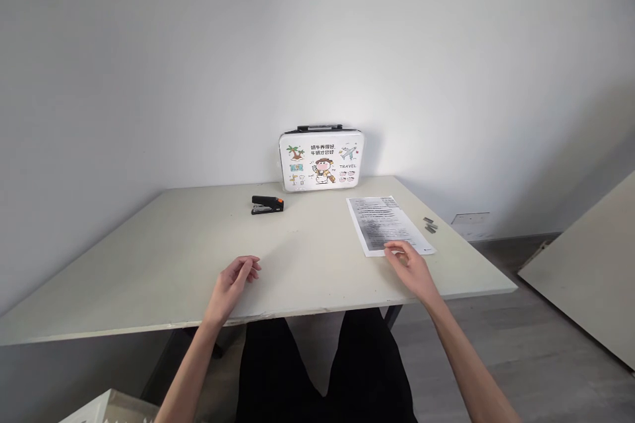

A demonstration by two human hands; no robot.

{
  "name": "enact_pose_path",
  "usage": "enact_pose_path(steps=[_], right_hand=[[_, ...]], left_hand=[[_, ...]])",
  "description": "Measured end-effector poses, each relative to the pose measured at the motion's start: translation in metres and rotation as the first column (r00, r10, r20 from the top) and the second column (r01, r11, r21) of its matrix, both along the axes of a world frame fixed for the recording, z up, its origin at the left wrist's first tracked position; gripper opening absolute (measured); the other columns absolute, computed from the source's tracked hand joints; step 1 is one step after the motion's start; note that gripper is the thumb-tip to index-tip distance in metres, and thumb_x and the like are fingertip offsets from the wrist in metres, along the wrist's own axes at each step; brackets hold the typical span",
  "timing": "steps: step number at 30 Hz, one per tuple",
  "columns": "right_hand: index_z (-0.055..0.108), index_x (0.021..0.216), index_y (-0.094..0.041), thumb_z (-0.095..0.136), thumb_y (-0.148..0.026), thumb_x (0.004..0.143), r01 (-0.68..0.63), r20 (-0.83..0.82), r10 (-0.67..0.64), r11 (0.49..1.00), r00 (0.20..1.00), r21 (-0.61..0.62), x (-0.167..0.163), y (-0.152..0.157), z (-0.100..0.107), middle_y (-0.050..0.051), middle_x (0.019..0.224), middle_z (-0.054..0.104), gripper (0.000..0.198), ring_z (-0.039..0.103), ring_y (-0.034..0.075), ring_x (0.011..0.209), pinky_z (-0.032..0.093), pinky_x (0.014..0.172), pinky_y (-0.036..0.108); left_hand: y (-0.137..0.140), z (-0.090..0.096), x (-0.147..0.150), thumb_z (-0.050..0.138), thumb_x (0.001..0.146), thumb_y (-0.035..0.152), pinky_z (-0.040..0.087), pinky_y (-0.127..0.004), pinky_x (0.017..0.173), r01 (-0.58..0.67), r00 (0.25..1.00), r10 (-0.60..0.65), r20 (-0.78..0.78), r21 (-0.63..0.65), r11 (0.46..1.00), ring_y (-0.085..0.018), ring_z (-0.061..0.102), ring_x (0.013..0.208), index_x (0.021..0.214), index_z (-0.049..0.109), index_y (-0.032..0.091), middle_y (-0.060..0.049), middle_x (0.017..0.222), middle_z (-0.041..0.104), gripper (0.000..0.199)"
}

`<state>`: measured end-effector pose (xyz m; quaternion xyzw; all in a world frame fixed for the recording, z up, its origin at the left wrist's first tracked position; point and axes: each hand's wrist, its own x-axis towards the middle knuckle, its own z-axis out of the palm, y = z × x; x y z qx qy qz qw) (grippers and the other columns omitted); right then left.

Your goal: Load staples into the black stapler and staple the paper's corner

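Loosely curled, my left hand [235, 279] rests at the table's near edge. Its thumb lies along the bent fingers, and I see nothing in it. My right hand [407, 268] is over the bottom edge of a printed sheet of paper [380, 221]. Its fingers are bent, with a gap to the thumb; whether the fingertips touch the paper I cannot tell. To the right of the sheet lie several small strips of staples [430, 226]. A black stapler [267, 204] with an orange part lies beyond my left hand, its jaw pointing left.
A white case [322, 160] with cartoon prints and a black handle stands upright at the table's back, against the wall. The pale table [163, 264] ends just before my legs. A white panel [590, 271] stands at the right, and a white box-like object [110, 405] is at the lower left.
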<state>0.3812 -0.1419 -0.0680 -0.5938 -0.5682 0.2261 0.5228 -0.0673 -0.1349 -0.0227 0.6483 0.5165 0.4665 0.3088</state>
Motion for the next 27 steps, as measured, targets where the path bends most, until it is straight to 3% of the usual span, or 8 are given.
enact_pose_path(steps=[6, 16, 27], right_hand=[[0.065, 0.121, -0.027, 0.058, -0.049, 0.096, 0.002, 0.177, -0.020, 0.995, 0.984, 0.101, 0.001, 0.003, -0.006, 0.010, 0.135, 0.065, 0.034, 0.060, 0.029, 0.129, 0.050, 0.106, 0.046], [0.065, 0.122, -0.027, 0.057, -0.048, 0.096, 0.011, 0.264, -0.035, 0.996, 0.964, 0.089, 0.005, 0.008, -0.015, 0.012, 0.140, 0.062, 0.035, 0.057, 0.032, 0.135, 0.052, 0.104, 0.048], [0.062, 0.131, -0.027, 0.056, -0.047, 0.097, -0.002, 0.366, -0.016, 0.999, 0.930, 0.048, 0.005, 0.011, -0.024, 0.012, 0.153, 0.055, 0.039, 0.050, 0.034, 0.144, 0.044, 0.116, 0.055]], left_hand=[[0.000, -0.001, 0.000, 0.055, 0.100, 0.064, 0.054, -0.033, 0.081, 0.011, 1.000, -0.011, 0.013, -0.005, 1.000, -0.021, 0.065, 0.082, 0.106, 0.073, 0.020, -0.007, 0.095, 0.073, 0.048], [-0.004, 0.007, 0.005, 0.056, 0.099, 0.065, 0.056, -0.034, 0.080, -0.003, 1.000, 0.003, 0.007, 0.009, 1.000, -0.021, 0.065, 0.080, 0.103, 0.073, 0.020, -0.008, 0.092, 0.074, 0.049], [-0.002, 0.003, 0.002, 0.056, 0.100, 0.064, 0.054, -0.033, 0.081, 0.009, 1.000, -0.009, 0.019, -0.007, 1.000, -0.020, 0.064, 0.082, 0.104, 0.073, 0.020, -0.007, 0.094, 0.073, 0.047]])
